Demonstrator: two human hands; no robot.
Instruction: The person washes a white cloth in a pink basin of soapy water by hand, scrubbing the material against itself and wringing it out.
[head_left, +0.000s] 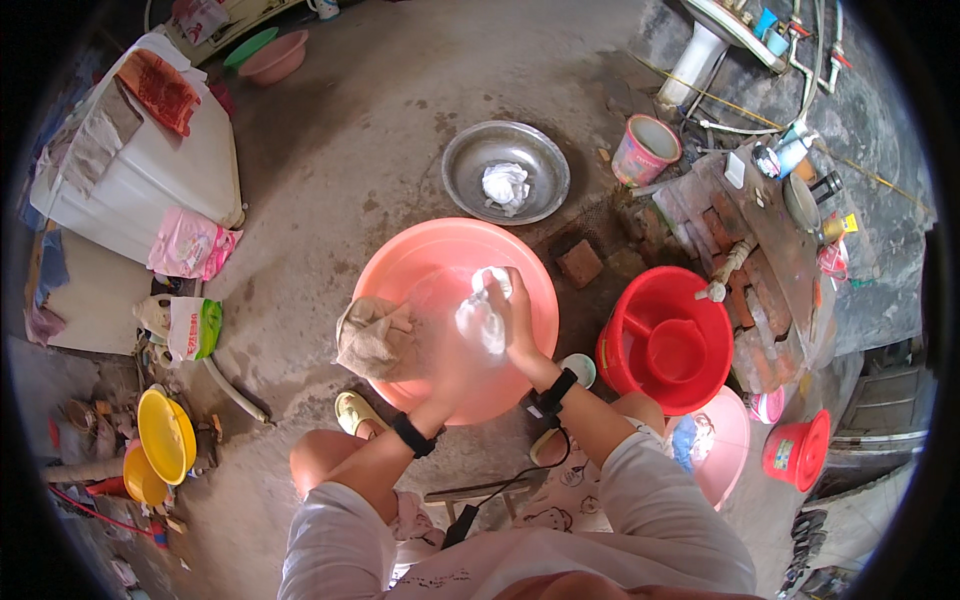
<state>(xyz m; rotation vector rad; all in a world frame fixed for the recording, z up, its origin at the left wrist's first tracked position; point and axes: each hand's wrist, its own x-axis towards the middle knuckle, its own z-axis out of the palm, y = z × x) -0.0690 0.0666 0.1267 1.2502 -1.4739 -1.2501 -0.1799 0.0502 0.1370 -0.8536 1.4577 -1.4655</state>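
My right hand (514, 319) is closed on a wet white cloth (480, 319) over the large pink plastic basin (536, 277). My left hand (454, 379) reaches into the basin below that cloth; blur and cloudy water hide its fingers, so its hold cannot be told. A beige cloth (377, 341) hangs bunched over the basin's left rim. Beyond the basin stands a round metal basin (461, 161) with a crumpled white cloth (505, 186) inside.
At the right stand a red bucket (611, 352) holding a red dipper (675, 351), and a pink basin (731, 450) with cloths. A loose brick (580, 263) and a patterned bucket (637, 161) lie beyond. Yellow basins (166, 436) and a white washing machine (180, 176) are at the left.
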